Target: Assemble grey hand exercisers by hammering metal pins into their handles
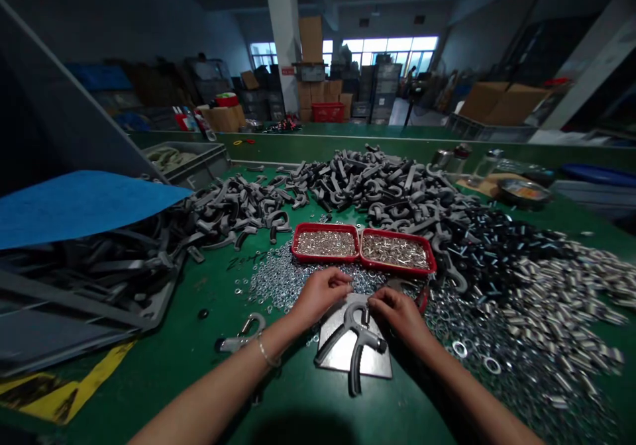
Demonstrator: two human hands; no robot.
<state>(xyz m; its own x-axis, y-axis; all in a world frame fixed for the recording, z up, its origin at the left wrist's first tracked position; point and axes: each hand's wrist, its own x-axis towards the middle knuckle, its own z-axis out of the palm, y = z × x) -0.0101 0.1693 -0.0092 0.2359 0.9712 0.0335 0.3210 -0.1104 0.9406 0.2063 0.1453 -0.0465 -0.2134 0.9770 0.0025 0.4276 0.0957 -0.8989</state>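
Note:
A grey-and-black hand grip strengthener (358,338) lies on a flat metal plate (332,359), its two handles pointing towards me and its hooked end away. My left hand (324,291) is over the plate's far left corner, thumb and fingers pinched together. Whatever is between those fingertips is too small to make out. On the other side my right hand (395,307) pinches beside the hooked end, close to a small metal cylinder (366,316) on the strengthener. Its fingertips hide what they hold. Another part-built grip strengthener (242,336) rests left of my left forearm.
Two red trays (358,259) of small metal pins stand just beyond my hands. Loose nuts (275,276) surround them. Grey handle parts (382,183) are heaped behind. Black screw parts (489,246), metal cylinders (556,293) and washers (460,349) spread rightward. A grey crate (163,309) borders the left.

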